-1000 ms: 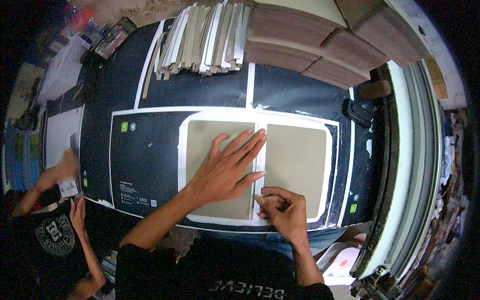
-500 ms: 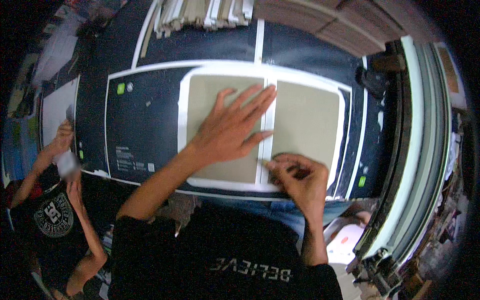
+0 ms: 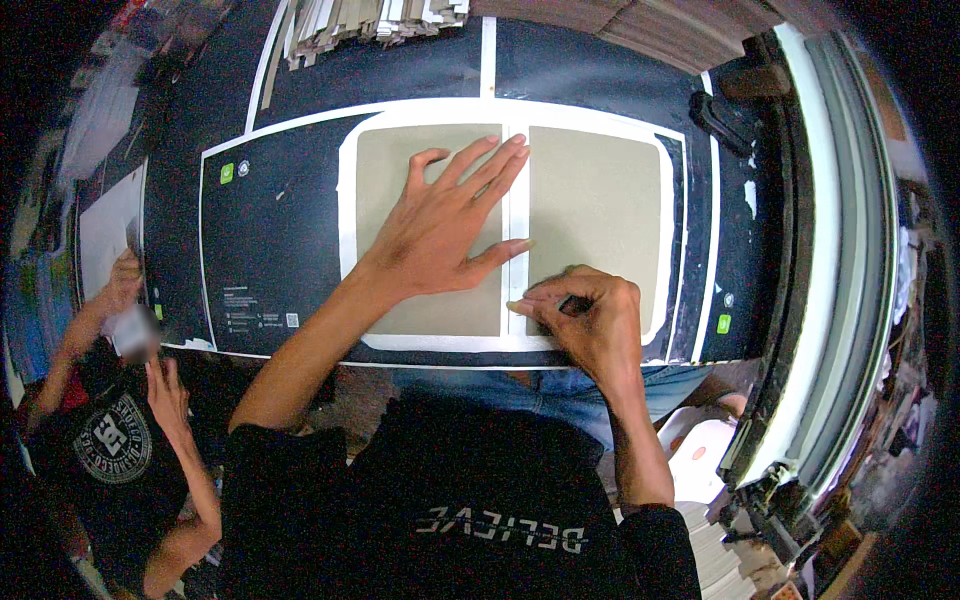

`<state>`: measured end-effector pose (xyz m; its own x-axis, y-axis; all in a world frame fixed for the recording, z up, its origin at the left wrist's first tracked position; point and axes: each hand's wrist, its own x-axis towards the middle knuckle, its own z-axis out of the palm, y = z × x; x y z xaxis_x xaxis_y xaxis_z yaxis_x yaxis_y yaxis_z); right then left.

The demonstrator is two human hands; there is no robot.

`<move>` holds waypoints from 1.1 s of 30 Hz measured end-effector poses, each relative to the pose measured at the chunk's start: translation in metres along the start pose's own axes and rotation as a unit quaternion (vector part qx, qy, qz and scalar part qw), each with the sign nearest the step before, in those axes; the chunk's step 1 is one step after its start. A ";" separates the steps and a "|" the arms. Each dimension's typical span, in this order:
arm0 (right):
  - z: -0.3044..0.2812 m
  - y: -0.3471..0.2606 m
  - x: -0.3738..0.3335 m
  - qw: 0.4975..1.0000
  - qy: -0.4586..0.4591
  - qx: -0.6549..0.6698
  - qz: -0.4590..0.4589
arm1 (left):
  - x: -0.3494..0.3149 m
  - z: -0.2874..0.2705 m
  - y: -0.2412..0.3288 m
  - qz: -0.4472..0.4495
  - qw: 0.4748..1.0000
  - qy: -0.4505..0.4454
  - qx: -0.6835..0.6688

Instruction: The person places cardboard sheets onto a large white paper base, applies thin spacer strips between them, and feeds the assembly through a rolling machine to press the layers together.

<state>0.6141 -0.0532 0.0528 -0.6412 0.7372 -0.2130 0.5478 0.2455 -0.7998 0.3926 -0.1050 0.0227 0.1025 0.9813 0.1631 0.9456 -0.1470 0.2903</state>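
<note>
Two grey-brown boards, a left board (image 3: 430, 312) and a right board (image 3: 595, 190), lie side by side on a white sheet (image 3: 348, 210) with rounded corners. A narrow white strip (image 3: 517, 200) runs between them. My left hand (image 3: 440, 225) lies spread over the left board, its fingertips and thumb reaching across the strip. Close to the strip's near end, my right hand (image 3: 592, 315) is closed, fingers curled and thumb pressed toward the strip. Whatever it may pinch is hidden by the fingers.
A dark printed tabletop (image 3: 270, 220) with white lines lies underneath. A stack of cardboard strips (image 3: 370, 20) sits at the far side. Along the right stands a long metal-railed machine (image 3: 840, 200), with a black handled object (image 3: 722, 122) beside it. Another person (image 3: 115, 430) works at the left.
The whole scene has shifted slightly up and left in the picture. My left hand stays flat on the board; my right hand remains closed at the strip, slightly nearer its near end.
</note>
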 end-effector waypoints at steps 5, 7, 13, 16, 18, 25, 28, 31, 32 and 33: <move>-0.004 -0.002 0.001 0.999 -0.021 0.020 0.031 | 0.001 0.001 0.000 0.005 1.000 -0.011 0.003; -0.005 -0.003 0.001 0.999 -0.021 0.016 0.027 | 0.000 0.001 0.000 0.006 1.000 -0.017 0.009; -0.004 -0.001 0.001 0.999 -0.024 0.031 0.012 | -0.001 0.001 -0.002 0.010 0.999 -0.025 0.022; -0.004 -0.001 0.002 0.999 -0.028 0.028 0.015 | 0.000 0.000 -0.001 0.005 1.000 -0.025 0.013; -0.004 0.000 0.002 0.999 -0.029 0.028 0.018 | -0.001 0.001 -0.001 0.003 1.000 -0.013 0.004; -0.003 0.000 0.002 1.000 -0.017 0.019 0.003 | 0.000 0.004 0.000 0.003 1.000 -0.017 0.018; -0.004 -0.003 0.002 1.000 -0.019 0.013 -0.003 | -0.001 0.005 0.000 0.004 1.000 -0.015 0.022; -0.005 -0.002 0.002 1.000 -0.020 0.009 0.002 | 0.000 0.002 0.001 0.007 1.000 -0.015 0.022; -0.005 -0.002 0.002 1.000 -0.020 0.008 0.003 | 0.000 0.002 0.001 0.007 1.000 -0.015 0.022; -0.006 0.000 0.002 0.999 -0.032 0.027 0.011 | 0.000 0.003 0.001 0.007 1.000 -0.016 0.022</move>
<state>0.6159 -0.0478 0.0560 -0.6631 0.7000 -0.2652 0.5333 0.1932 -0.8235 0.3940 -0.1049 0.0205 0.1247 0.9828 0.1361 0.9564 -0.1555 0.2471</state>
